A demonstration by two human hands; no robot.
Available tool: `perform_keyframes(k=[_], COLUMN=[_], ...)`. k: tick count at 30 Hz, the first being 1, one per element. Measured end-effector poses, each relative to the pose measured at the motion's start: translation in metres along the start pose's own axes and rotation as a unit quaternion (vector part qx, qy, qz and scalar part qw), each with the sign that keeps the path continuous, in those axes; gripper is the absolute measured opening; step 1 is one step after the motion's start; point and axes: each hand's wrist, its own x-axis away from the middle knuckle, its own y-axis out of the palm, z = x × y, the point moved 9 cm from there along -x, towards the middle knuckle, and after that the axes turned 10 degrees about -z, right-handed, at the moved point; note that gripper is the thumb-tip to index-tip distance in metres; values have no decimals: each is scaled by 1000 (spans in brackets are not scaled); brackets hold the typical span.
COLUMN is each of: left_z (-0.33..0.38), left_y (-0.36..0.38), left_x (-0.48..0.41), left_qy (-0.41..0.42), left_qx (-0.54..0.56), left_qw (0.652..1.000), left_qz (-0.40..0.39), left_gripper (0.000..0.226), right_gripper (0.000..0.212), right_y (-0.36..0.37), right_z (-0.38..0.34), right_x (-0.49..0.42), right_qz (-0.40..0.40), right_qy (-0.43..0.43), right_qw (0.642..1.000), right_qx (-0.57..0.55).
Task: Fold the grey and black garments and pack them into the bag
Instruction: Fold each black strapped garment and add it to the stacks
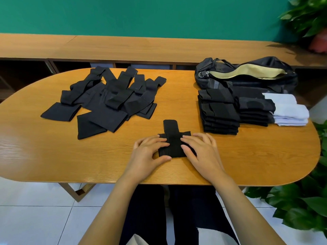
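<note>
Head view: both hands are resting on a small black garment [174, 145] that is lying flat on the near middle of the wooden table [53, 156], just in front of the person. The garment is showing a narrow strip running away from the person beyond a wider folded band, so that it is forming a T shape. The left hand [150, 152] is lying on the garment's left side with its fingers gently bent, the fingertips [163, 141] pressing on the cloth and the thumb lying along the near left corner; it is not closing round anything. The right hand [200, 149] is covering the garment's right side with fingers nearly straight and spread, the thumb pressing on the cloth near its middle; it too is lying flat rather than gripping. To the far left a loose heap of unfolded black garments [106, 99] is lying spread over the table. To the right two stacks of folded black garments [219, 112] are standing side by side, touching each other, with a small stack of pale grey folded garments [290, 112] just beside them at the table's right end. Behind these stacks the black bag [247, 73] is lying on its side with its zip gaping and a beige lining showing. Green plants [300, 200] are standing on the floor at the right.
</note>
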Motion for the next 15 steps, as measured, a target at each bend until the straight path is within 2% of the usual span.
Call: perform_keyframes(k=[4,10,15], left_z=[-1,2,4], left_y=[-3,-9,-11], left_x=[0,2,3], left_qy=[-5,4,13], left_qx=[12,33,48], left_qw=[1000,999,998], left_qz=[14,40,41], left_gripper=[51,50,62], right_gripper=[63,41,33], right_y=[-2,-7,-21], right_z=[-6,-11,-12], right_x=[1,5,9], right_qz=[-1,44,103], right_qy=[-40,-83,-87], right_qw=[999,996,990], right_qx=[-8,-3,-39])
